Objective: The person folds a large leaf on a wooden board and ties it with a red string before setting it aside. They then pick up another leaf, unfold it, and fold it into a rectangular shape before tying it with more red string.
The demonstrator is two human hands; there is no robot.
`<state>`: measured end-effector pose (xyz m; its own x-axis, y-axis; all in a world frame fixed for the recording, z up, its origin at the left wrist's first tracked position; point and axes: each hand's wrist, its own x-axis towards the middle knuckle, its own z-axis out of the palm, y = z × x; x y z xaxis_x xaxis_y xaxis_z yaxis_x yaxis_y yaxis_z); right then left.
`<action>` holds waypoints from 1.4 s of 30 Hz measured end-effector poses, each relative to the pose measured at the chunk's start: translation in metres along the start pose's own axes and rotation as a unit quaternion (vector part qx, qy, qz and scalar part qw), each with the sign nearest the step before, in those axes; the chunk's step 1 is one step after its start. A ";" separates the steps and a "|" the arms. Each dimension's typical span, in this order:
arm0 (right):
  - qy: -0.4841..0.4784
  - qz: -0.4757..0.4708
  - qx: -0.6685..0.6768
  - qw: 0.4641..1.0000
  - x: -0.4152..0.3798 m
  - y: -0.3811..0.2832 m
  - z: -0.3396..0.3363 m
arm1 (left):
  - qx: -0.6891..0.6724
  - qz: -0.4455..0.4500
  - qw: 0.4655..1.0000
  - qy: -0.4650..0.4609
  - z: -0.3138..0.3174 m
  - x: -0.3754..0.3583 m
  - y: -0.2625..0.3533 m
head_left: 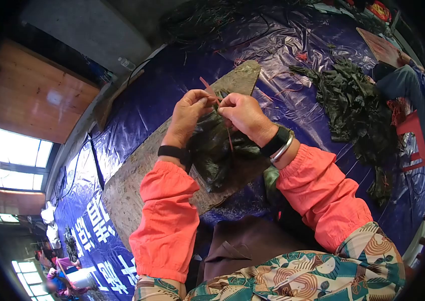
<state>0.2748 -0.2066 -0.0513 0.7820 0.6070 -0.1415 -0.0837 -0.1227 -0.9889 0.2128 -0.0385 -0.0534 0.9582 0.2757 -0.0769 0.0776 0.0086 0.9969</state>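
My left hand (188, 115) is closed, thumb against fingers, on a thin pinkish-red strip (205, 85) whose loose end sticks up past the fingertips. Close beside it, my right hand (245, 115) pinches the same strip. Under both hands lies a bundle of dark green, wet-looking leaves (215, 155), with a thin reddish line of the strip running down over it. The bundle rests on a worn, grey-brown board (139, 178). My hands partly hide the top of the bundle and the spot where the strip crosses.
A blue plastic sheet (142, 108) with white lettering covers the floor. To the right lies a large heap of dark green leaves (348, 103), near a seated person's leg (405, 88) and a red plastic stool (415, 138). More leafy material (197, 20) lies at the far edge.
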 end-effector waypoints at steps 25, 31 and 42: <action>-0.038 -0.072 -0.220 0.972 -0.009 -0.005 -0.001 | 0.119 0.021 0.977 0.176 0.008 -0.035 0.024; -0.079 -0.002 -0.147 0.986 -0.013 -0.010 -0.003 | -0.054 0.074 0.974 0.206 -0.007 -0.020 0.024; -0.138 0.081 -0.119 0.980 -0.011 -0.002 0.009 | 0.001 0.180 0.950 0.255 -0.025 0.000 0.002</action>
<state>0.2611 -0.2060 -0.0484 0.5716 0.7494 -0.3342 -0.0206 -0.3940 -0.9189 0.2061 -0.0147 -0.0516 0.6650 0.6902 0.2852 -0.2285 -0.1755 0.9576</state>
